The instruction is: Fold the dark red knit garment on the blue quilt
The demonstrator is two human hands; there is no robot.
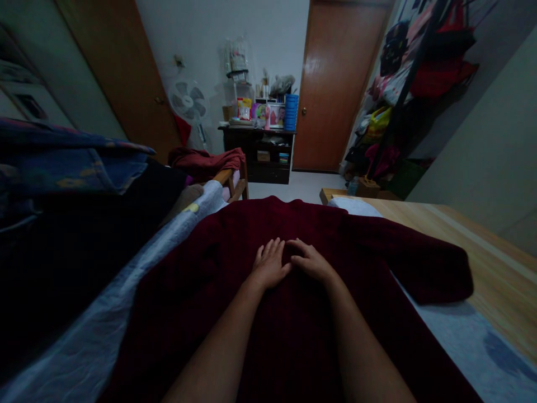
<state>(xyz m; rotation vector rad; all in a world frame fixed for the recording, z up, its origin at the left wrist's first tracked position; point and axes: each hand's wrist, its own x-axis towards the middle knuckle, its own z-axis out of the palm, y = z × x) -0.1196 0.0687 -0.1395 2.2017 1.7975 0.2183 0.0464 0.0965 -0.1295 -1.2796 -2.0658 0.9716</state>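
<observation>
A dark red long-sleeved garment (293, 336) lies spread out over a light blue patterned sheet (100, 336). One sleeve reaches out to the right, over the sheet and the edge of a wooden board. My left hand (271, 264) rests flat on the upper middle of the garment, fingers extended forward. Close beside it on the right, my right hand (309, 259) touches the same cloth, its fingers pointing inward to the left. Both hands are open and hold nothing.
Dark and blue clothes (75, 168) are piled on the left. The wooden board (474, 235) runs along the right. Beyond are a reddish cloth (210, 162) on a wooden frame, a fan (188, 101), a black cabinet (255, 140) and hanging bags (436, 73).
</observation>
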